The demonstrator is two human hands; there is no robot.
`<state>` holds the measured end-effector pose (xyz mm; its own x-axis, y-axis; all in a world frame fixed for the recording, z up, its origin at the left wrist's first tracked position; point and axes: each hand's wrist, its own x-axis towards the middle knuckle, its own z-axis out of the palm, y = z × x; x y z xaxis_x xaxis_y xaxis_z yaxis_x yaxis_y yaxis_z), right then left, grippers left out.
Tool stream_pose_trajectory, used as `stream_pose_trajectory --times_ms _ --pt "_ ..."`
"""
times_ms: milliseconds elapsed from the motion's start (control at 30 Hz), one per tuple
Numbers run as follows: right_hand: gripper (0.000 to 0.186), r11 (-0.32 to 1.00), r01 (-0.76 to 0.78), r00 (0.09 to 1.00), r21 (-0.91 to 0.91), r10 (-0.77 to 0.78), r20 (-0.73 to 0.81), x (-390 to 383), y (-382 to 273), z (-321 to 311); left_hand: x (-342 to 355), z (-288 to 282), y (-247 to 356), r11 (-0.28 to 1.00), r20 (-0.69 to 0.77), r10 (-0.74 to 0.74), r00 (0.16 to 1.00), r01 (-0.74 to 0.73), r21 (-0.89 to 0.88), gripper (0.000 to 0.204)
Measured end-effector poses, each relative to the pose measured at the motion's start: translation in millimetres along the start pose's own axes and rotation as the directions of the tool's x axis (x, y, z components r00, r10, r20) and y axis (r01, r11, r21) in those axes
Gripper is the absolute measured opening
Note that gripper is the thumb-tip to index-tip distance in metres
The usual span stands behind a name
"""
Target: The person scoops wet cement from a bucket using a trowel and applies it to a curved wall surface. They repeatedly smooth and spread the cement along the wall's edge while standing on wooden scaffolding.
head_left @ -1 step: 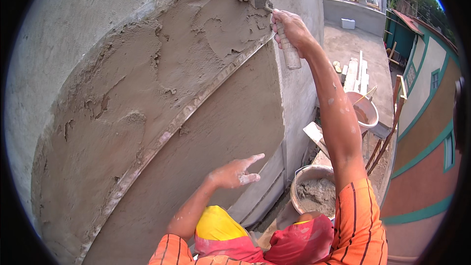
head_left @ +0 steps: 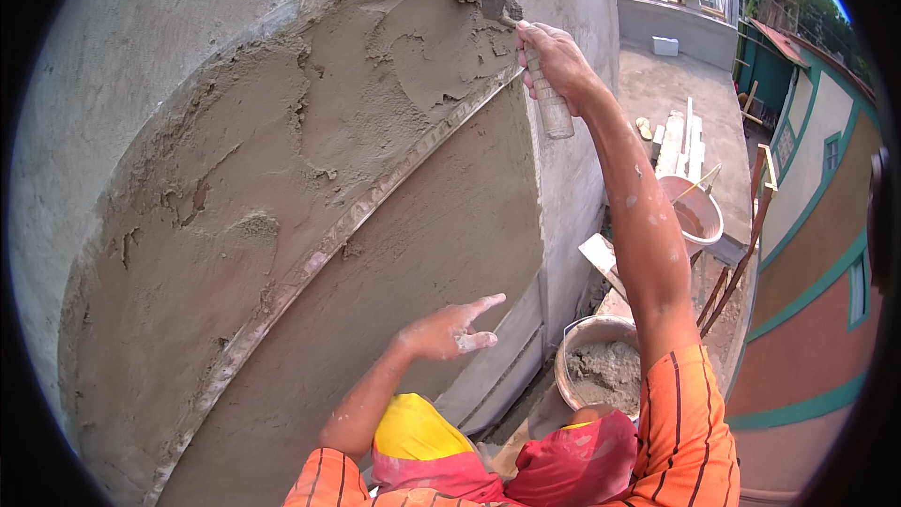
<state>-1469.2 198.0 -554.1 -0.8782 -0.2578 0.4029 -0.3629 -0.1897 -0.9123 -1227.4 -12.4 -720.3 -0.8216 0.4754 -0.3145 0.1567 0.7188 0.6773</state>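
High at the wall's edge, my right hand (head_left: 560,64) is closed round the worn handle of a trowel (head_left: 552,105). Its grey blade lies against the upper right of a rough band of wet mortar (head_left: 366,84). Below that band, a long, pale straight strip (head_left: 361,211) crosses the wall diagonally, ending close under the right hand. Smoother grey plaster (head_left: 441,225) covers the wall beneath the strip. My left hand (head_left: 449,330), smeared with mortar, hangs in front of this plaster with thumb and index finger apart and nothing in it. Its remaining fingers are partly hidden.
A bucket of mortar (head_left: 605,361) stands low beside my right arm. Farther off are a second bucket (head_left: 694,211), pale boards (head_left: 678,145) and a white box (head_left: 665,46) on the concrete floor. Rusty metal bars (head_left: 741,268) rise at the right, before a painted building (head_left: 798,319).
My right hand and the trowel have shifted very slightly left and down along the wall edge. My left hand stays where it was.
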Motion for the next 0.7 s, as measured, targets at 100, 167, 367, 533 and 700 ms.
stream_pose_trajectory --times_ms 100,167,367,533,700 --pt "0.032 0.999 0.038 0.998 -0.028 -0.037 0.044 -22 2 23 5 0 2 0.999 0.024 0.008 1.0 -0.007 -0.035 0.075" --pt "0.031 0.999 0.005 0.996 0.044 -0.009 0.087 -41 -4 46 5 1 -1 0.999 0.021 0.021 1.0 -0.021 -0.033 0.074" --pt "0.034 0.997 -0.011 0.985 0.075 -0.002 0.173 -73 -21 69 24 1 -4 0.999 0.044 0.053 0.998 -0.053 0.006 0.074" --pt "0.031 0.946 -0.089 0.968 0.313 0.009 0.249 -90 -24 86 32 0 2 1.0 0.066 0.005 0.998 -0.004 -0.008 0.075" --pt "0.029 0.744 -0.329 0.875 0.581 0.008 0.484 -110 -20 90 40 4 -7 0.993 0.109 -0.04 0.993 0.051 -0.104 0.074"
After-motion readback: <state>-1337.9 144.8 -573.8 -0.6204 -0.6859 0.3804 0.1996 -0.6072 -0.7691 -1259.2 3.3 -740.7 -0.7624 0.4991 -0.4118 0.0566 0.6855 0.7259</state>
